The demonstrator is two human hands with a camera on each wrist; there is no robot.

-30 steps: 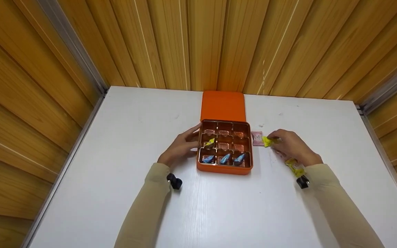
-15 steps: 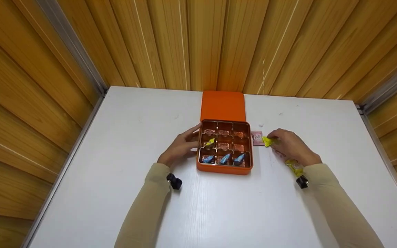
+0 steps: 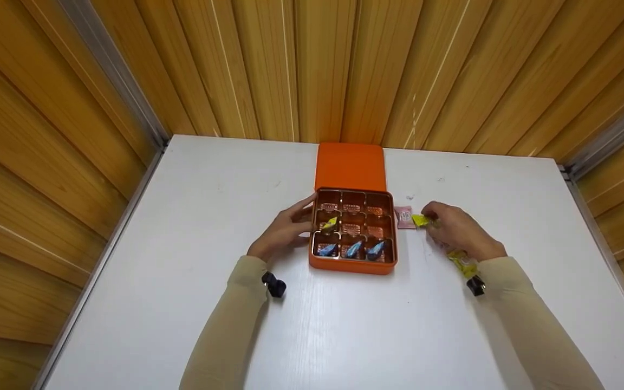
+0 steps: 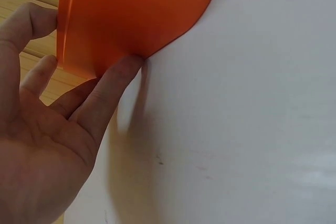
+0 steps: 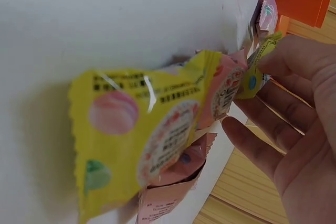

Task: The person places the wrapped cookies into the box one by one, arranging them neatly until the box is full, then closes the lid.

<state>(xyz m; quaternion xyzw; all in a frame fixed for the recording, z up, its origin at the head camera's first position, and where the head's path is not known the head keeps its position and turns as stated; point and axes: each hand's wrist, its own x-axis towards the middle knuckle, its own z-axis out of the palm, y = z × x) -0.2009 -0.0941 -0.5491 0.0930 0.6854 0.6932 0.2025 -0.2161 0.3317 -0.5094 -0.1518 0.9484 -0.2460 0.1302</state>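
Note:
An orange box (image 3: 352,265) with a divided brown tray stands mid-table. Its front row holds three blue-wrapped candies (image 3: 353,249); a yellow-wrapped candy (image 3: 330,223) lies in the middle row's left compartment. My left hand (image 3: 285,230) rests its extended fingers against the box's left wall, its palm visible in the left wrist view. Right of the box, my right hand (image 3: 459,230) pinches a yellow-wrapped candy (image 5: 262,51) between thumb and fingers. Just left of that candy is a pink-wrapped candy (image 3: 405,216), close to the box wall.
Behind the box lies a flat orange lid (image 3: 350,165), near the wood-patterned wall (image 3: 339,70). Under my right wrist, another yellow candy packet (image 5: 105,150) and several pink packets (image 5: 176,198) lie on the white table (image 3: 312,336). Metal rails (image 3: 122,200) run along the left side.
My right hand, pinching the yellow candy, has shifted only very slightly. The left hand, the box and the candies in it stay where they were.

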